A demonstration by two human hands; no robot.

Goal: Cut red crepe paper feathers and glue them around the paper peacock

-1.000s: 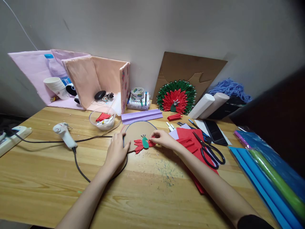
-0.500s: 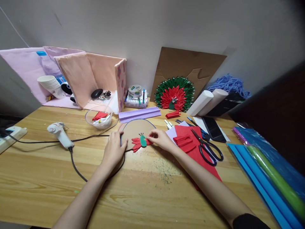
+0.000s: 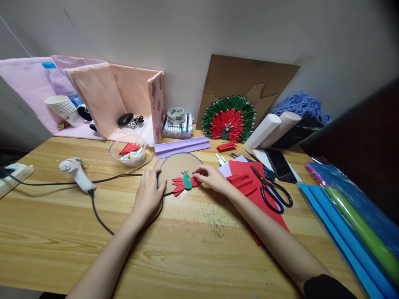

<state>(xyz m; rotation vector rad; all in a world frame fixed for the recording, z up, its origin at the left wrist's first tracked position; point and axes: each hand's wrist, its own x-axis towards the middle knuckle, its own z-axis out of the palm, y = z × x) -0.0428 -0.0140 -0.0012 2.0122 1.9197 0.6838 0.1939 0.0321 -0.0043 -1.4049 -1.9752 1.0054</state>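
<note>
A brown cardboard semicircle (image 3: 176,168) with a blue rim lies on the wooden table (image 3: 193,249). At its near edge sits a small green paper peacock body (image 3: 187,181) with red paper feathers (image 3: 178,186) around it. My left hand (image 3: 146,196) rests flat on the left edge of the cardboard, fingers loosely together. My right hand (image 3: 211,177) pinches a red feather on the right side of the peacock body, fingertips pressed on it.
A glue gun (image 3: 75,171) with a black cord lies left. A clear bowl (image 3: 127,151), a purple foam strip (image 3: 182,146), red paper sheets (image 3: 249,182), black scissors (image 3: 274,194), a phone (image 3: 279,165) and a finished peacock fan (image 3: 230,122) surround the work. Coloured rolls (image 3: 352,224) lie right.
The view has drifted slightly; both hands stay on the cardboard and feathers, with my right fingers shifting a little on the red feather.
</note>
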